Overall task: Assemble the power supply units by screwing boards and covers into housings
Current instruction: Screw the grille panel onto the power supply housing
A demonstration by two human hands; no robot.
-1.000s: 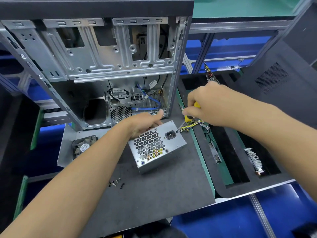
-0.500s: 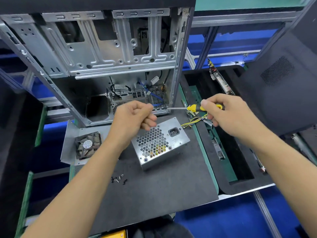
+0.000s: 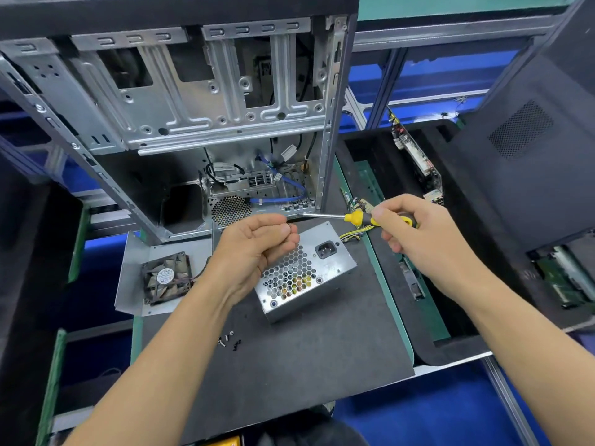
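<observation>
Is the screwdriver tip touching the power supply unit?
No: the screwdriver in the right hand points sideways above the power supply unit.

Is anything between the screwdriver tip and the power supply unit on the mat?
Yes. The left hand is raised over the power supply unit, its fingertips meeting the tip of the screwdriver held level by the right hand. Otherwise the unit's grille face lies uncovered.

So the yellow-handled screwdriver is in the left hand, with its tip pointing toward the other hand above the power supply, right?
Not quite. The head view shows the screwdriver held in the right hand, not the left. Its tip does point toward the other hand, the left hand, above the power supply.
</observation>
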